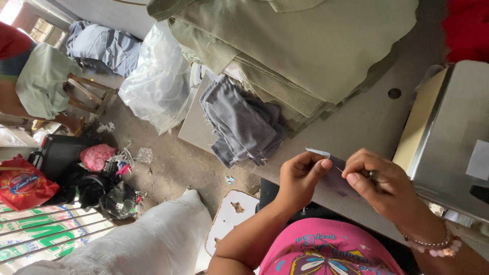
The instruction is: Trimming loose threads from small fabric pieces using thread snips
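Note:
My left hand (300,175) pinches the left end of a small grey fabric piece (333,175) with a pale edge, thumb and fingers closed on it. My right hand (379,186) grips the piece's right side, and something small and dark shows between its fingers; I cannot tell what it is. A thin thread runs between the two hands. Both hands hover over the near edge of the grey sewing table (367,122). A bead bracelet sits on my right wrist.
A sewing machine (451,137) stands at the right. Folded olive corduroy (305,46) and a grey-blue fabric heap (242,122) lie on the table. On the floor: a clear plastic bag (158,81), a white sack (153,239), a wooden stool (89,91), scattered bags.

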